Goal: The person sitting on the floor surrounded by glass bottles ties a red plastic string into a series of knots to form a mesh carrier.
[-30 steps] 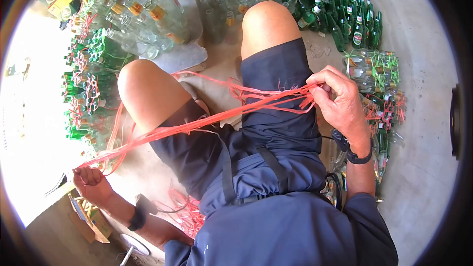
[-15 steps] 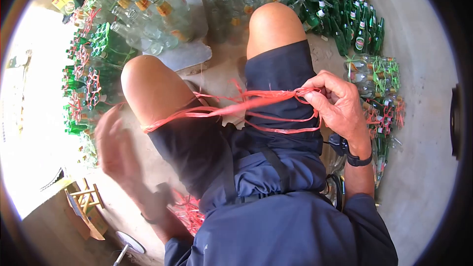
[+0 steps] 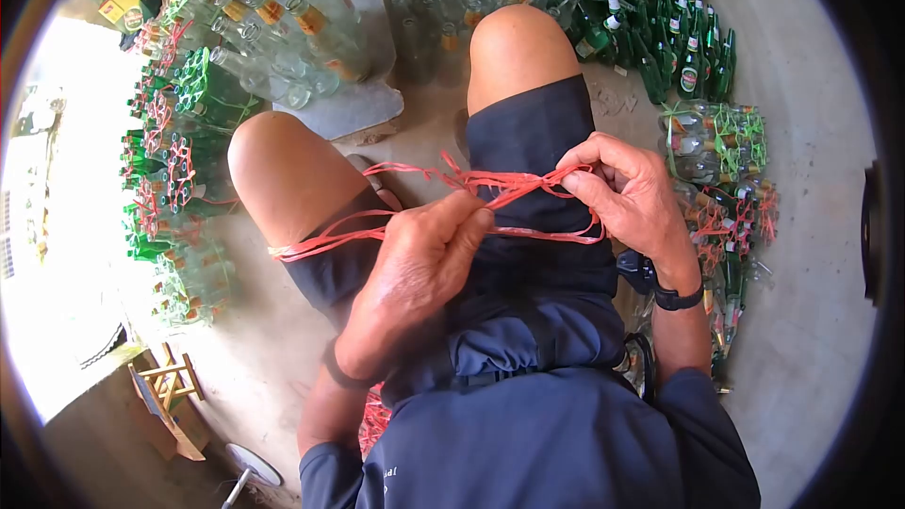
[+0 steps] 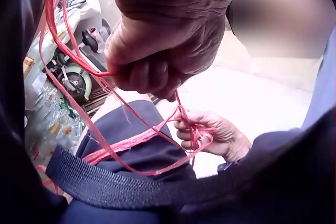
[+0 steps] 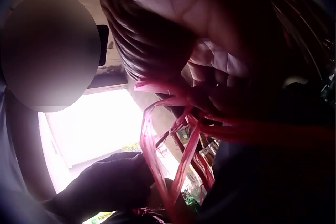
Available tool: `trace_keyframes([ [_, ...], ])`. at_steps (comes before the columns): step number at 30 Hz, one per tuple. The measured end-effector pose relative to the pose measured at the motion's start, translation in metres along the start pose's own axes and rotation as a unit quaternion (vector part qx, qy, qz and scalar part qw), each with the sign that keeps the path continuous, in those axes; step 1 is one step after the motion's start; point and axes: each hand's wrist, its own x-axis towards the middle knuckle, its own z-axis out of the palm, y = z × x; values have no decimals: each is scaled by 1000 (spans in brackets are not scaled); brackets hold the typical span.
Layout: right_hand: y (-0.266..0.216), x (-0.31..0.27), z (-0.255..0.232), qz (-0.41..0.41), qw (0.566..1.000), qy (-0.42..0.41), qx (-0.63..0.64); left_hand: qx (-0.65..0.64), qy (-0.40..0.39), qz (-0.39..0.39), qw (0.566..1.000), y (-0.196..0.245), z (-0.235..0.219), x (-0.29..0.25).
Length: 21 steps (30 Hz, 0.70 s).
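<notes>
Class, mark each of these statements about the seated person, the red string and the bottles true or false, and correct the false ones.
1. Both hands hold the red string. True.
2. The left hand rests on the floor. False: it is raised over the lap, gripping strands.
3. The right hand pinches the string above the right thigh. True.
4. The green bottles lie on the person's lap. False: they are on the floor around the knees.

concrete floor (image 3: 811, 320), green bottles (image 3: 683, 47), clear bottles (image 3: 292, 28), wooden stool (image 3: 165, 386)
</notes>
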Motion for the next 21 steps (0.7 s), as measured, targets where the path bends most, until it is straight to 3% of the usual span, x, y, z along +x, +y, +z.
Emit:
trace_keyframes([
  [2,2,1,-1,8,1000,-13,8,-70,31,-8,997,-1,-6,-3],
  [7,-9,0,-6,15,997,-70,42,-86,43,-23,995,7,-14,-4],
  [9,-24,-1,-7,98,982,-130,97,-95,67,-9,993,7,-14,-4],
  [10,-19,0,-5,99,982,-129,97,-95,66,-9,993,9,-14,-4],
  [12,-7,2,3,-6,991,-83,109,-97,66,-26,993,13,-17,-4],
  [16,-12,7,5,34,995,-76,58,-103,60,-26,993,13,-18,-3],
  [18,-16,8,6,-6,995,-88,-34,-91,40,-20,995,15,-20,-3],
  [21,-16,9,13,-29,995,-78,-60,-106,41,-25,993,16,-19,-3],
])
